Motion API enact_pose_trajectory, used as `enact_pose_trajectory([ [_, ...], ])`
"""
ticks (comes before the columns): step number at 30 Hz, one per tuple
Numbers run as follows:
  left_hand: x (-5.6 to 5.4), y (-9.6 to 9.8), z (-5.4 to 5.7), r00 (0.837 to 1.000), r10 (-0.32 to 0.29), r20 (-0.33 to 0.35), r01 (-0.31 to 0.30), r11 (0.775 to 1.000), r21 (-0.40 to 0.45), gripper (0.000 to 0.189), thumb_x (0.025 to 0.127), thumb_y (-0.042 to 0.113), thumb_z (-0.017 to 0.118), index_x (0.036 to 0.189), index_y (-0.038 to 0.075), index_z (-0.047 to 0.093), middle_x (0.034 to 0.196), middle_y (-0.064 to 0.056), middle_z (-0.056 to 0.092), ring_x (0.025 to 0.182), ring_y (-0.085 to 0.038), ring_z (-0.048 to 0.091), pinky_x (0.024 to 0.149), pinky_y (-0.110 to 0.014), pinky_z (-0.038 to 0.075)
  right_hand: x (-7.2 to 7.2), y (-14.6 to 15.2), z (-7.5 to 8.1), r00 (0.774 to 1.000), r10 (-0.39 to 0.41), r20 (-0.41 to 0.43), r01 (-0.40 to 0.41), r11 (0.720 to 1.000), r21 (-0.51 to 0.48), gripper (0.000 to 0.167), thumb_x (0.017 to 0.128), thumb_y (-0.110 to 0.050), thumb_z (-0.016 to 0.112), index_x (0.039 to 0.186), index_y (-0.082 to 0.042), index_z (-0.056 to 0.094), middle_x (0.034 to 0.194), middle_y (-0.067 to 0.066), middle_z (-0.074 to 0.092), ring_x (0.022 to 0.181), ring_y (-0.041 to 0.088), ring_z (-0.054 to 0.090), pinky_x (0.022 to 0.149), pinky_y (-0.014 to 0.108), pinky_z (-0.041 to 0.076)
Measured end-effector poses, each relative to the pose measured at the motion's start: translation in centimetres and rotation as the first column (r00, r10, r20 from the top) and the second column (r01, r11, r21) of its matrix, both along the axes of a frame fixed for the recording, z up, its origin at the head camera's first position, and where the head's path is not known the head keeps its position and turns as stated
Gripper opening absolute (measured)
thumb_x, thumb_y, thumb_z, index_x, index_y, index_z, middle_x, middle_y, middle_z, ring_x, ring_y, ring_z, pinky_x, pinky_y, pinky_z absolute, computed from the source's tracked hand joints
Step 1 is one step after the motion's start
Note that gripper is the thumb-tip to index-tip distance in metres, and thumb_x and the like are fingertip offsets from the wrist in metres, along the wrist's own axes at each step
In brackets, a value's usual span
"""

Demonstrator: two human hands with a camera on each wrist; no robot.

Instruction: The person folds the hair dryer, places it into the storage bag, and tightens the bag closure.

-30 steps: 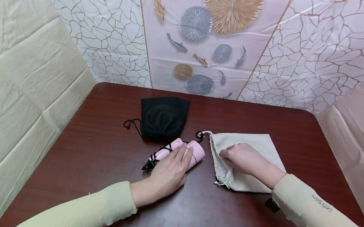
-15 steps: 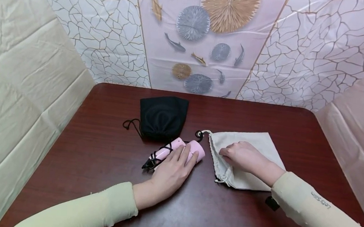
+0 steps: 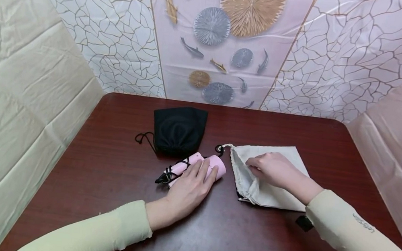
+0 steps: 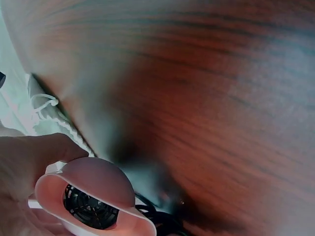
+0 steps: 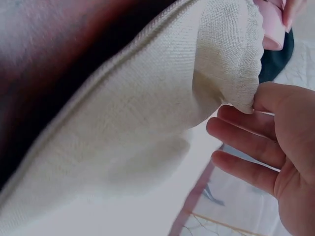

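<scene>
Your left hand (image 3: 187,189) lies over the pink hair dryer (image 3: 218,162), fingers reaching across its top and thumb bearing on its side, so the dryer sits directly beneath your palm and fingertips; its round barrel end shows past your fingers and points toward the cream bag (image 3: 270,195), with a gap of bare table (image 3: 212,231) between them; its handle is folded alongside, with a black cord (image 3: 167,176) wound about it and sticking out on the left; from your left wrist, a dark grille (image 4: 88,206) shows inside the dryer's rim. Your right hand (image 3: 274,171) is above the cream bag, thumb and forefinger pinching the hem of its mouth while the other three fingers stand loosely apart; the bag lies flat otherwise, its mouth toward the dryer and a white drawstring (image 3: 247,199) at its near corner; the black bag (image 3: 178,129) lies just beyond the dryer, its gathered end toward you and its own string looped out to the left.
</scene>
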State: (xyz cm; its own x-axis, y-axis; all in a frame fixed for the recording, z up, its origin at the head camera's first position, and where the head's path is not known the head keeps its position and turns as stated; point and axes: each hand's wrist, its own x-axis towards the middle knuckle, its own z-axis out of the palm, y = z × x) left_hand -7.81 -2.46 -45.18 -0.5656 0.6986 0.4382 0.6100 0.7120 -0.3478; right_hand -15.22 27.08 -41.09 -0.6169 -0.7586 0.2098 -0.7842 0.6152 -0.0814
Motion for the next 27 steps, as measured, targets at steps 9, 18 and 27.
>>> enact_pose_trajectory([
  [9,-0.1,-0.2,1.9,0.999,-0.036,-0.006,0.036,0.998,0.056,0.039,0.103,0.01,0.051,0.138,0.002,0.067,0.135,-0.024,0.068,0.12,-0.036,0.07,0.105,-0.041,0.056,-1.2,1.7,3.3,0.974,0.043,-0.222,-0.052,0.998,-0.035,0.018,0.082,0.001,0.078,0.089,-0.014,0.071,0.077,-0.006,0.071,0.053,0.018,0.062,0.044,0.039,0.045],
  [18,-0.1,-0.4,4.0,0.998,-0.065,-0.005,0.065,0.992,0.108,0.051,0.088,0.011,0.075,0.137,0.001,0.067,0.133,-0.024,0.069,0.117,-0.037,0.072,0.103,-0.04,0.057,-3.3,1.8,6.8,0.889,0.141,-0.437,-0.158,0.987,-0.003,0.017,0.084,0.008,0.068,0.094,-0.006,0.07,0.082,0.003,0.072,0.061,0.022,0.068,0.045,0.04,0.051],
  [27,0.4,0.0,6.0,0.995,-0.097,0.006,0.095,0.986,0.138,0.06,0.081,0.01,0.078,0.139,0.0,0.066,0.135,-0.026,0.067,0.118,-0.038,0.071,0.106,-0.041,0.055,-5.0,0.0,8.0,0.882,0.128,-0.454,-0.155,0.988,-0.022,0.013,0.087,0.003,0.076,0.095,-0.006,0.071,0.082,0.004,0.072,0.064,0.024,0.071,0.046,0.045,0.054],
])
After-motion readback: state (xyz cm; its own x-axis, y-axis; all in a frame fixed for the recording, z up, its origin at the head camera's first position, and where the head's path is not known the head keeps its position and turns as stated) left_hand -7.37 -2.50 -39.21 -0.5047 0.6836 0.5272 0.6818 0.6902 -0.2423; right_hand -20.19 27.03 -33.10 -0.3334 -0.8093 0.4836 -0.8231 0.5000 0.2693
